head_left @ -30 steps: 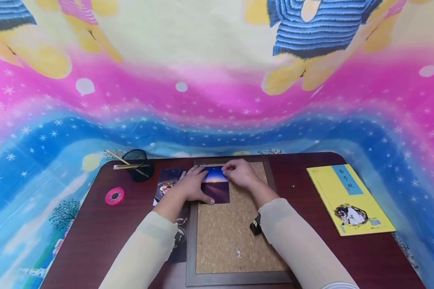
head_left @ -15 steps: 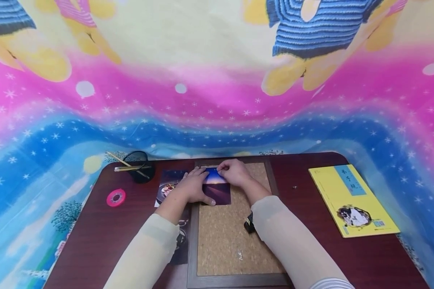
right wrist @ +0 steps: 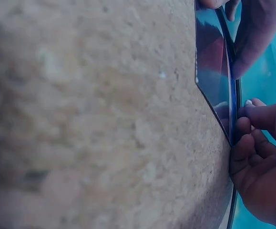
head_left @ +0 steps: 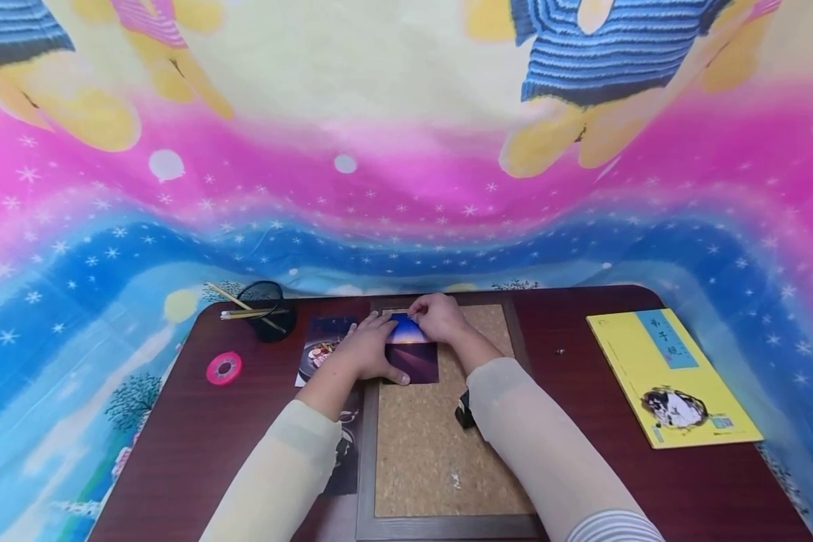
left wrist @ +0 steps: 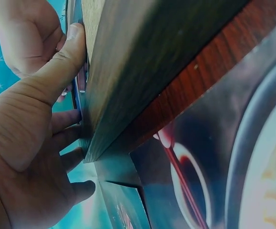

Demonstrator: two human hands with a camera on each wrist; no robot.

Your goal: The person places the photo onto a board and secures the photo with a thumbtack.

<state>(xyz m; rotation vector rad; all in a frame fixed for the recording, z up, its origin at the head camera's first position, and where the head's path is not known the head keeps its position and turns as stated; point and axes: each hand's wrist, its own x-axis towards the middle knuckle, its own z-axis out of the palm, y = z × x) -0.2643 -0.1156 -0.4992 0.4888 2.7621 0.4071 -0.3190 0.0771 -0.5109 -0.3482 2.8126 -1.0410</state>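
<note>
A cork board (head_left: 420, 436) in a grey-brown frame lies on the dark red table. On its upper left part is a photo (head_left: 413, 365) of a blue and orange sky over purple ground. My left hand (head_left: 369, 350) rests across the photo's left side, fingers spread and thumb near its lower edge. At the photo's top, my right hand (head_left: 440, 320) pinches a small pale pin (head_left: 412, 317), mostly hidden by the fingertips. The right wrist view shows thumb and curled fingers close against the photo's edge.
Left of the board lie a food photo (head_left: 321, 352) and a dark photo (head_left: 342, 459). Further left are a pink round tape-like ring (head_left: 224, 368) and a black pencil cup (head_left: 271, 320). A small black object (head_left: 464, 412), clear pins (head_left: 455, 479) and a yellow book (head_left: 671, 384) are also there.
My right hand has moved a little to the left along the photo's upper part, its sleeve following. The left hand stays in place on the photo.
</note>
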